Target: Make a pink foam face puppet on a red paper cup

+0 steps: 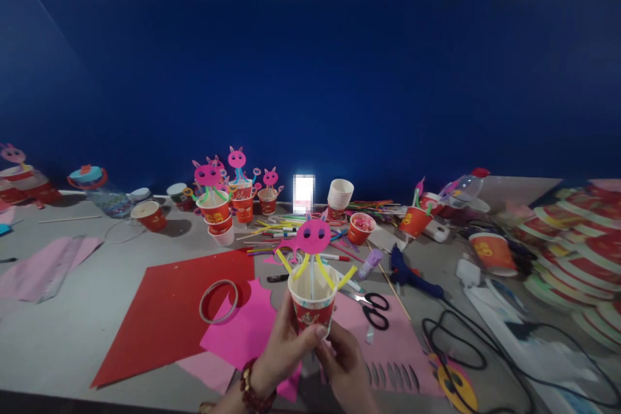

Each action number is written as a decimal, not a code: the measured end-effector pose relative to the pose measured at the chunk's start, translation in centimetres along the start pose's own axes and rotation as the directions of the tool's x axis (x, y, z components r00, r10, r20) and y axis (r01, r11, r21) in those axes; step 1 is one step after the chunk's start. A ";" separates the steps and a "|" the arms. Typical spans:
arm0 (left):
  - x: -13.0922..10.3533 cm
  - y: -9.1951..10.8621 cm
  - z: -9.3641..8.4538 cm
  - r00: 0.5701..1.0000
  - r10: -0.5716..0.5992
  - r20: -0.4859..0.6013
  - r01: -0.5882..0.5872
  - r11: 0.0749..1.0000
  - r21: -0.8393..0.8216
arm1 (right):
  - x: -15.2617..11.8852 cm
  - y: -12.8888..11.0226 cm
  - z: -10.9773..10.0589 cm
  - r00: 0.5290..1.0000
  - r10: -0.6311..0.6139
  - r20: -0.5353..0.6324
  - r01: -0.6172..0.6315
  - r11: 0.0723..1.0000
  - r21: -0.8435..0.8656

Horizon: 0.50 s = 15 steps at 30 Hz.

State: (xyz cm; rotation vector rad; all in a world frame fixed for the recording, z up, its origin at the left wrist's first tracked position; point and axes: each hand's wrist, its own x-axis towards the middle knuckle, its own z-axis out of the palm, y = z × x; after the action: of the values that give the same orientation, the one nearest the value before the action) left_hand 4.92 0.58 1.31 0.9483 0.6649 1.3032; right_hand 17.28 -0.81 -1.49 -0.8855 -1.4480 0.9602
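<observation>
My left hand (286,339) is closed around a red and white paper cup (313,314), thumb across its front. Out of the cup rises a pink paper critter head (313,235) with ears and two dark eyes, on a thin pale stick (312,272). Bent yellow strips (347,277) spread from it over the rim. Just below the cup's base, my right hand (344,362) has its fingers curled together; what they pinch is hidden. Black-handled scissors (376,310) lie right of the cup on pink paper (392,349). Left of it are a bright pink sheet (237,330) and a tape roll (218,301).
A red sheet (160,310) covers part of the table's left. Finished critter cups (213,207) stand behind it. Pens and coloured strips (281,228) lie at the back middle. To the right are a blue glue gun (412,278), black cable (466,310) and stacked paper cups (577,246).
</observation>
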 end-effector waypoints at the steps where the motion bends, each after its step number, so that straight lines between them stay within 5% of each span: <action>1: 0.0 0.0 0.0 1.000 -0.002 0.001 0.002 1.000 0.003 | 0.0 0.0 0.1 1.000 0.010 -0.005 -0.010 1.000 0.014; 15: 0.0 -0.8 -0.4 0.999 0.007 -0.053 -0.002 0.995 0.103 | 0.0 0.1 0.2 0.998 0.046 -0.052 -0.045 0.999 0.023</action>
State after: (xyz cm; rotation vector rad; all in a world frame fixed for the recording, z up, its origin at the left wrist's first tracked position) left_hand 5.02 0.70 0.44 1.0017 0.7771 1.3120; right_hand 17.12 -0.81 -1.60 -0.9248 -1.3760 0.9781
